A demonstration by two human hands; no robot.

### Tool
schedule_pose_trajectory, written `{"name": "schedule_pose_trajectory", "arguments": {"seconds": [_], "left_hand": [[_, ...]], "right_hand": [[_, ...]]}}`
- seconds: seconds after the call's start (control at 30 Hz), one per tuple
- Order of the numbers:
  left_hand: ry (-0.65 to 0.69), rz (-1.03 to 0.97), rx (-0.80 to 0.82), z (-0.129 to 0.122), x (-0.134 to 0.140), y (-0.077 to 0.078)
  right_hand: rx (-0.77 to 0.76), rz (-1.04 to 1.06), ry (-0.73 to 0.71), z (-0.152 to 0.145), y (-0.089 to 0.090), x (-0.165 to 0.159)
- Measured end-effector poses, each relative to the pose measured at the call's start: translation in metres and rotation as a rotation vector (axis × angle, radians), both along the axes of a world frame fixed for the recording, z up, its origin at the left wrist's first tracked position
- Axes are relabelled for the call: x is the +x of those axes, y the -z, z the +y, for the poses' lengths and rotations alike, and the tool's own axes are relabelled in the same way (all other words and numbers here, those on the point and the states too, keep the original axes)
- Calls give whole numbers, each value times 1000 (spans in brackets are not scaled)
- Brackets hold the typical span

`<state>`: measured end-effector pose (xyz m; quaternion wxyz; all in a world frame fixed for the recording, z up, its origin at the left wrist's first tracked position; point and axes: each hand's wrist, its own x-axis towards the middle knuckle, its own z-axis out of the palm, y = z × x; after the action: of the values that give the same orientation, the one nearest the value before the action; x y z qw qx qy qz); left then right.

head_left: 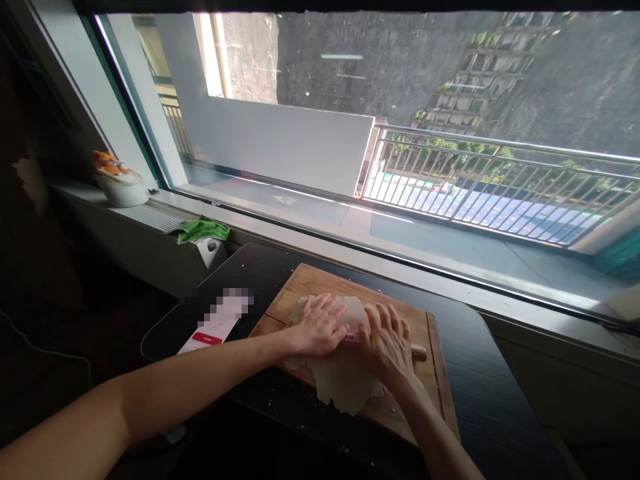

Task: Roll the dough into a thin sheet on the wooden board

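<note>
Dough: a thin, pale sheet of dough (pixel 345 383) with a ragged outline lies spread on the wooden board, under the rolling pin and both hands; its near margin reaches the board's near edge.
Rolling pin: the rolling pin (pixel 419 352) lies across the dough; its right end pokes out past the right hand, a stretch with red marking shows between the hands, and its left end is hidden.
Left hand: the left hand (pixel 323 323) is unclenched, laid palm down over the pin and dough, fingers extended away from the person.
Right hand: the right hand (pixel 390 337) also lies palm down over the pin, fingers spread and slightly bent, not closed into a fist.
Board: the wooden board (pixel 300 283) rests at an angle on the table, with a dark line near each side.
Table: the black table (pixel 480 347) has rounded corners and a few pale crumbs.
Phone: a phone (pixel 207 339), partly pixelated, lies left of the board, its screen lit with a red button.
Sill side: a green cloth (pixel 203 229) and a white pot (pixel 120 191) with an orange figurine (pixel 107 162) sit left of the table.
Window: beyond the window (pixel 320 80) stands a metal railing (pixel 500 193).
</note>
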<state>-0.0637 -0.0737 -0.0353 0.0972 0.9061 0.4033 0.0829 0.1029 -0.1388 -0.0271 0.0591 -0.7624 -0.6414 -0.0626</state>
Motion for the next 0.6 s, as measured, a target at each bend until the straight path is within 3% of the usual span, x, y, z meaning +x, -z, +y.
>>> {"name": "schedule_pose_trajectory", "arguments": {"seconds": [0.2, 0.27, 0.43, 0.5, 0.6], "left_hand": [[-229, -49, 35, 46, 18, -19], [-214, -32, 5, 40, 15, -16], [-34, -42, 35, 3, -1, 0], [-65, -87, 54, 11, 2, -3], [-189, -120, 51, 41, 14, -15]], "right_hand": [[-180, 113, 97, 53, -26, 3], [-190, 111, 94, 47, -23, 1], [-100, 13, -7, 6, -6, 0], [-120, 39, -6, 15, -9, 1], [-185, 115, 63, 50, -22, 3]]}}
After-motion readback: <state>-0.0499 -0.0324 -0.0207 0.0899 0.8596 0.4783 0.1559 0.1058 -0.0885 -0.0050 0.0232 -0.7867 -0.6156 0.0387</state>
